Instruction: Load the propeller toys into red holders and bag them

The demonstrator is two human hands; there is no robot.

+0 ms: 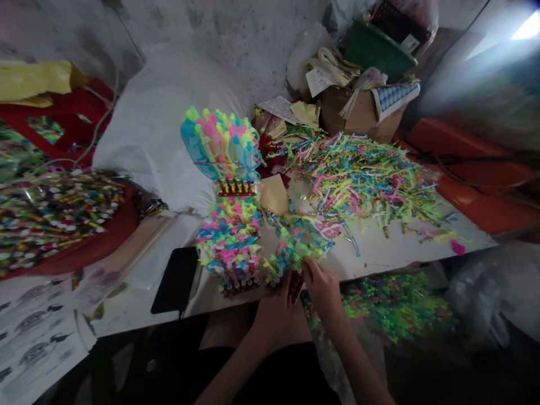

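Our 2 hands meet at 1 dark red perforated card (296, 287)

We have the card low at the table's front edge, just above our lap, between our left hand (275, 306) and right hand (324, 286). Our left fingers lie against its left side; our right fingers bunch near its upper right edge, by a green-and-blue cluster of soft plastic pieces (291, 250). We cannot tell whether either hand's fingers are clamped or slightly apart.

Left of the cluster, we see 1 tall multicoloured stack (232, 239), with dark red strips showing in it. Beyond our right hand, a loose heap of thin plastic pieces (363, 180) spreads over the white table (371, 256). A black phone-like slab (175, 281) lies left of the stack, and 1 cardboard box (352, 112) sits behind the heap.
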